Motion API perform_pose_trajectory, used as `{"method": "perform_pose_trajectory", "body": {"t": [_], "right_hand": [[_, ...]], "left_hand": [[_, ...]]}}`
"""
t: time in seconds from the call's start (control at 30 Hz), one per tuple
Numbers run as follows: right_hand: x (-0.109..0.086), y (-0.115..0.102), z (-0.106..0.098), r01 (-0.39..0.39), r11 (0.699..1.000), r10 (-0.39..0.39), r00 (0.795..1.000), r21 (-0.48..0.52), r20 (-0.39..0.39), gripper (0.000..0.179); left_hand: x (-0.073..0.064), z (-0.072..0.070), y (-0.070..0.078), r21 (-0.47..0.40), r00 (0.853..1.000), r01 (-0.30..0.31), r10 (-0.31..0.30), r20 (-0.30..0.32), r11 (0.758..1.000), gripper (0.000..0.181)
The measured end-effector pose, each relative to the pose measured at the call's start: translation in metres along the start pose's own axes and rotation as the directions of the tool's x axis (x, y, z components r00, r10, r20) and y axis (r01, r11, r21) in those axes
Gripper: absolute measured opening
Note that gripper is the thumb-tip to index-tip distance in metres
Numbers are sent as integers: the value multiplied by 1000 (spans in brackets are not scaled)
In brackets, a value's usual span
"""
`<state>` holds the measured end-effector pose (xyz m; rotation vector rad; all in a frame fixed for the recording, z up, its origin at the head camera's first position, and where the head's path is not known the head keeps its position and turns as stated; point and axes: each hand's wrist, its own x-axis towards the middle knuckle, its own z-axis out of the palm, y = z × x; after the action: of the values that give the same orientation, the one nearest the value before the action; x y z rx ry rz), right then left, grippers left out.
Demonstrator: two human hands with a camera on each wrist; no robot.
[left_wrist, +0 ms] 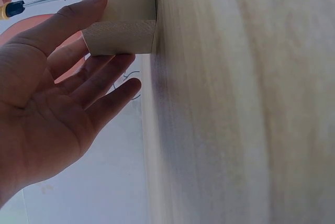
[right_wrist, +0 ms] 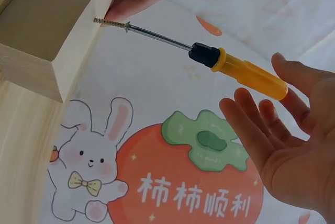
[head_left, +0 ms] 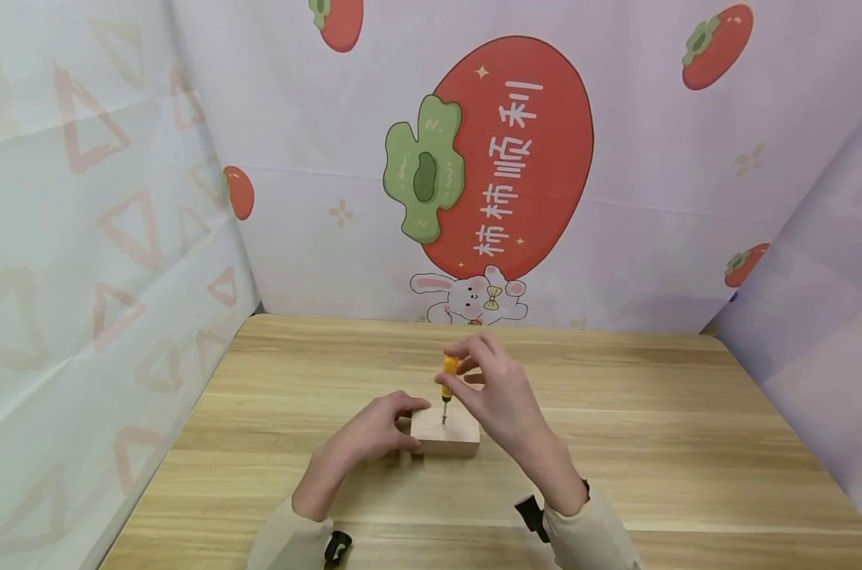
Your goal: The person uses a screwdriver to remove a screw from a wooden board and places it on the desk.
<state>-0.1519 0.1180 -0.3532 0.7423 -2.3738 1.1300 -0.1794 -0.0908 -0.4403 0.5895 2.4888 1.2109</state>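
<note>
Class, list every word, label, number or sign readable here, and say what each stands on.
"柿柿顺利": on the large red persimmon printed on the backdrop.
Small squiggles on its green leaf: not legible as words.
Screwdriver and wooden block: no readable text.

Left hand [head_left: 374,427], right hand [head_left: 498,392] bare. Left sleeve [head_left: 288,538], nearer table's [head_left: 687,443] left edge: cream, plain. Right sleeve [head_left: 590,534]: cream too. Black chunky fitting [head_left: 338,546] beside left cuff; black mount [head_left: 533,516] beside right, blocky head, narrower stem.
</note>
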Motion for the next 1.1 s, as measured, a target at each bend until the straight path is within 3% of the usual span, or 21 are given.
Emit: {"method": "perform_pose_trajectory", "body": {"t": [0.13,0.3,0.57,0.7,0.93,1.1], "right_hand": [[1,-3,1,2,999,-4,999,-52,-37,30],[2,-5,0,5,1000,-6,999,-24,-45,26],[3,-5,-5,3,994,-11,998,109,67,25],[3,-4,-4,-19,992,7,996,127,92,27],[2,-6,2,-12,1000,12,1000,1,-28,25],[1,-9,2,4,1000,-4,999,-7,-51,24]], "left_hand": [[0,0,0,3,1000,-10,10,-3,1000,57],[0,0,0,9,1000,-14,14,-6,1000,57],[0,0,0,2,1000,0,0,-4,1000,57],[0,0,-1,2,1000,-1,1,-4,1000,57],[-1,0,-1,8,1000,-23,23,-5,1000,56],[-1,0,0,9,1000,-17,17,-3,1000,56]]}}
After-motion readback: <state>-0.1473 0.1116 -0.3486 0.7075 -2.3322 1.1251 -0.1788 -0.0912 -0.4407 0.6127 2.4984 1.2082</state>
